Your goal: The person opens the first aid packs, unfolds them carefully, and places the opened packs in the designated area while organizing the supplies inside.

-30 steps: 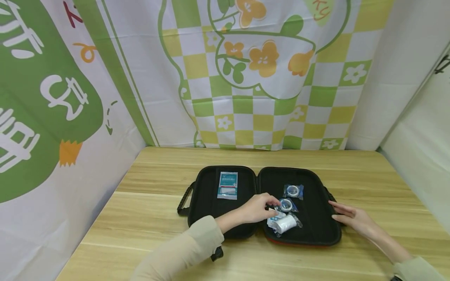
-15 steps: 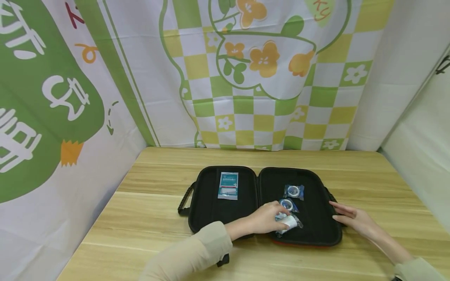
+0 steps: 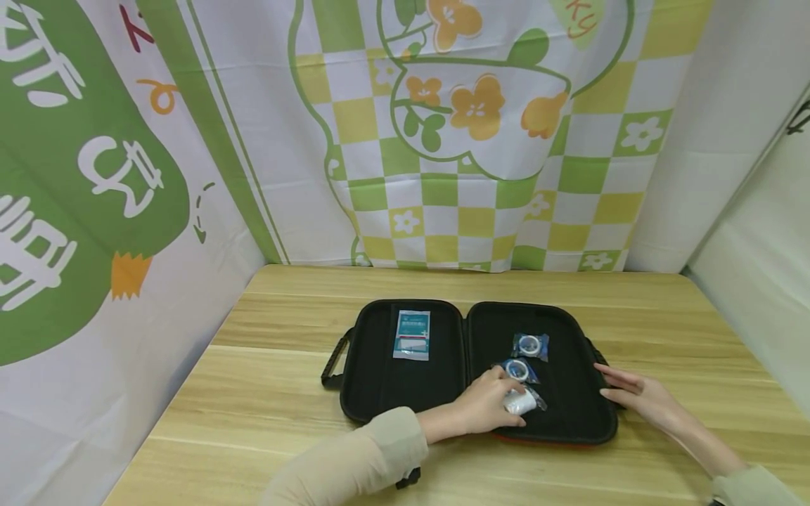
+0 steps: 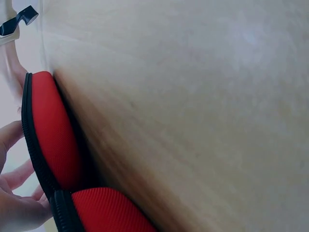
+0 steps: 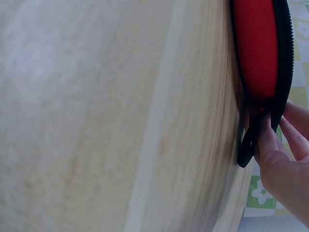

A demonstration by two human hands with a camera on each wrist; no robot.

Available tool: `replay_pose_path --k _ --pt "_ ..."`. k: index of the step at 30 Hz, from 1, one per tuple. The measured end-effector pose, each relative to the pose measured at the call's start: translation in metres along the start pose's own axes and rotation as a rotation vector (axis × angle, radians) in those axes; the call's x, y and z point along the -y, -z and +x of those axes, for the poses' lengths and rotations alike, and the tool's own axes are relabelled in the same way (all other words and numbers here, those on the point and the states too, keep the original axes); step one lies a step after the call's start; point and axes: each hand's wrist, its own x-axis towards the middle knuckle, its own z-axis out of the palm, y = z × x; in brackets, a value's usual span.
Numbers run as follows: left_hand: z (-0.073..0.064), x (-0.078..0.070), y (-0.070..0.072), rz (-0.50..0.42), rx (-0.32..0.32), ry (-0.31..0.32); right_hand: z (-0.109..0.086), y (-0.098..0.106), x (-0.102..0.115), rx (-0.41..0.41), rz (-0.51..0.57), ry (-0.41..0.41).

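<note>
An unzipped case, black inside and red outside, lies spread flat on the wooden table. In its right half are two clear-wrapped white tape rolls, one farther back and one nearer, plus a wrapped white bandage roll. My left hand reaches over the near rim with thumb and fingers bent about the bandage roll. The hand covers part of that roll, so its grip is unclear. My right hand pinches the case's right edge beside a black loop.
A teal-and-white sachet lies in the left half of the case. A black carry handle sticks out on the left side. Printed curtains hang behind and beside the wooden table.
My left hand came down from above the bandage roll, then shifted slightly toward the near rim. The bandage roll stays almost where it was. My right hand has kept its place.
</note>
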Motion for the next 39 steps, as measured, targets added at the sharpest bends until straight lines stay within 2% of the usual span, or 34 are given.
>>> replay_pose_path --k 4,14,25,29,35,39 --pt "0.0 -0.002 -0.002 -0.005 -0.017 0.019 -0.001 0.0 0.0 0.004 0.003 -0.01" --pt "0.0 -0.004 -0.004 0.063 -0.073 0.016 -0.001 0.0 -0.001 0.011 0.006 -0.009" --pt "-0.002 -0.001 0.002 0.008 -0.114 -0.013 -0.001 0.0 0.0 0.012 0.02 -0.006" --pt "-0.004 0.0 0.007 -0.046 -0.134 -0.016 -0.001 0.0 0.0 0.011 0.025 -0.005" --pt "-0.007 0.004 0.017 -0.206 -0.113 0.01 0.0 0.0 0.0 0.014 0.013 -0.014" --pt "-0.009 0.009 0.022 -0.28 -0.111 0.018 0.0 0.0 0.0 0.014 0.011 -0.016"
